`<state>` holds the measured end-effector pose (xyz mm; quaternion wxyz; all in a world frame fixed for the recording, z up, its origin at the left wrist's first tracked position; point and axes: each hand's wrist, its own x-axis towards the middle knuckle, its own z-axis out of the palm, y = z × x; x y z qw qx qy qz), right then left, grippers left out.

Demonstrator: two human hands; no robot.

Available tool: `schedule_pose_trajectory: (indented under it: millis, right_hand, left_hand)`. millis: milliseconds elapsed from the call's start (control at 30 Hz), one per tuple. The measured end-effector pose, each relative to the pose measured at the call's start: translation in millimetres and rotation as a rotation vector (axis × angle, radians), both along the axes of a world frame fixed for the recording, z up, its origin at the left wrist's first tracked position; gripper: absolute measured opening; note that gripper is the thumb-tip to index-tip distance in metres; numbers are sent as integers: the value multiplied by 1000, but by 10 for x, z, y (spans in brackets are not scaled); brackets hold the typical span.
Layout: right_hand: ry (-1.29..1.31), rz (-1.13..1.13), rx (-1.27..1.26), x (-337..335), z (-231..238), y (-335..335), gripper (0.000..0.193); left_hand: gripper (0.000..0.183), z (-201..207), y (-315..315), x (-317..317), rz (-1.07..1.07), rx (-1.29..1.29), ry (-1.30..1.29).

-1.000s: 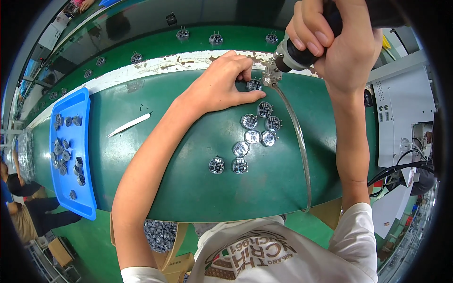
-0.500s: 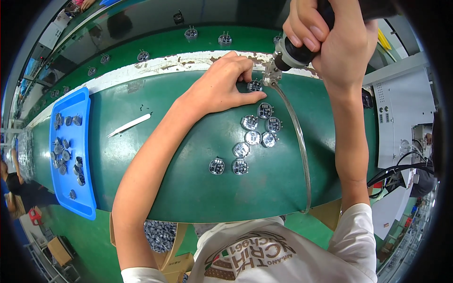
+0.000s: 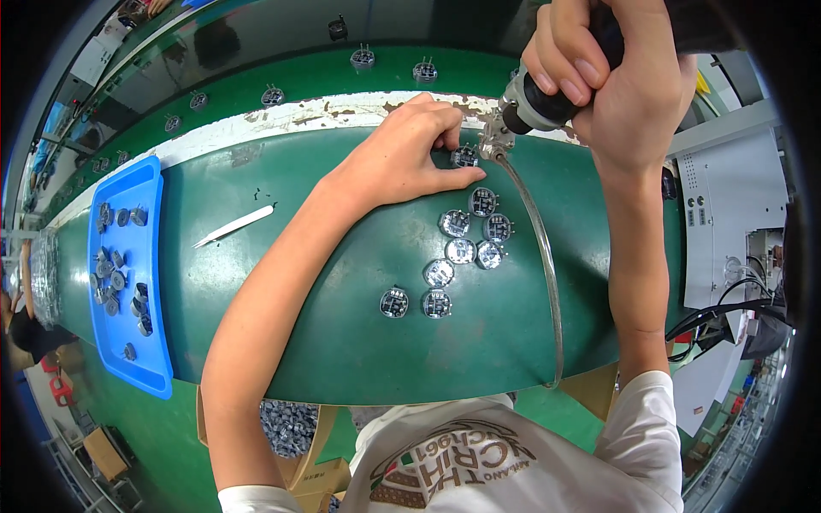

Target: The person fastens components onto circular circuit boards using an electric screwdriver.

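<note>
My left hand point(image 3: 406, 154) rests on the green bench top point(image 3: 342, 342), its thumb and fingers closed around a small round clear-cased circuit module point(image 3: 464, 157). My right hand point(image 3: 637, 107) is wrapped round a black power screwdriver point(image 3: 547, 103), tilted so that its metal nose point(image 3: 494, 137) is right by that module. Whether the tip touches a screw is too small to see. A clear feed tube point(image 3: 543, 248) runs from the nose down to the bench's front edge. Just in front of my left hand lie several similar modules point(image 3: 460, 250), loosely grouped.
At the left stands a blue tray point(image 3: 162, 342) with several grey round parts. White tweezers point(image 3: 235, 227) lie beside it. Behind a chipped white ledge point(image 3: 308, 111), a green conveyor point(image 3: 316, 85) carries spaced modules. A carton of small grey parts point(image 3: 291, 427) sits below the front edge.
The modules on the conveyor have shifted to the right. The screwdriver and my right hand have moved slightly right; my left hand and its module have hardly moved.
</note>
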<state>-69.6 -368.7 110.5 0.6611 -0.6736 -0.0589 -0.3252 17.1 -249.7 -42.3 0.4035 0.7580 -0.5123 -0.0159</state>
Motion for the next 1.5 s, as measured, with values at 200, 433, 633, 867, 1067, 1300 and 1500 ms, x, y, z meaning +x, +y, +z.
schedule_pose_trajectory:
  millis: [200, 433, 633, 867, 1067, 1300, 1500]
  right_hand:
    - [22, 30, 33, 103, -54, -79, 24]
    - [-43, 201, -15, 315, -169, -396, 26]
    - [-193, 286, 42, -318, 362, -422, 16]
    - [-150, 296, 186, -773, 316, -586, 10]
    - [-98, 302, 203, -1081, 171, -740, 10]
    - [-128, 310, 198, -1283, 239, -766, 11]
    - [-134, 283, 177, -1186, 178, -757, 11]
  left_hand:
    - [41, -27, -31, 22, 6, 4, 16]
    - [44, 107, -57, 18, -9, 18, 49]
    - [28, 73, 64, -80, -30, -14, -53]
    - [75, 274, 4, -999, 309, 378, -57]
    - [70, -65, -39, -1638, 524, 300, -305]
    - [42, -160, 189, -1675, 466, 190, -497]
    - [42, -28, 412, -1418, 365, 240, -512]
